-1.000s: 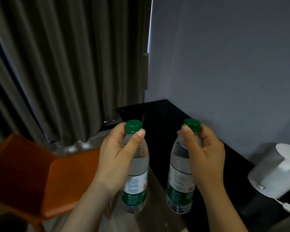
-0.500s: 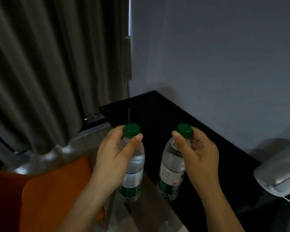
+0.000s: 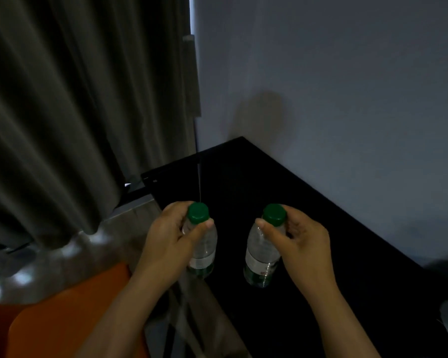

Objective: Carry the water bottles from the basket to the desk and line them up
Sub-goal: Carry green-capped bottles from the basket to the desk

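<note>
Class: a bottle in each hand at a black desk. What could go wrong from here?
The left hand grips the left bottle, the right hand the right bottle, only near the top; either might swing or slip. The left bottle hangs at the desk edge; set there, it could topple off.

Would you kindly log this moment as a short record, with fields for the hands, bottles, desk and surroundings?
left hand: grips left bottle by its neck
right hand: grips right bottle by its neck
bottles: upright, apart, side by side
desk: black, against grey wall; contact with bottles unclear
surroundings: orange chair lower left, curtain behind it
</note>
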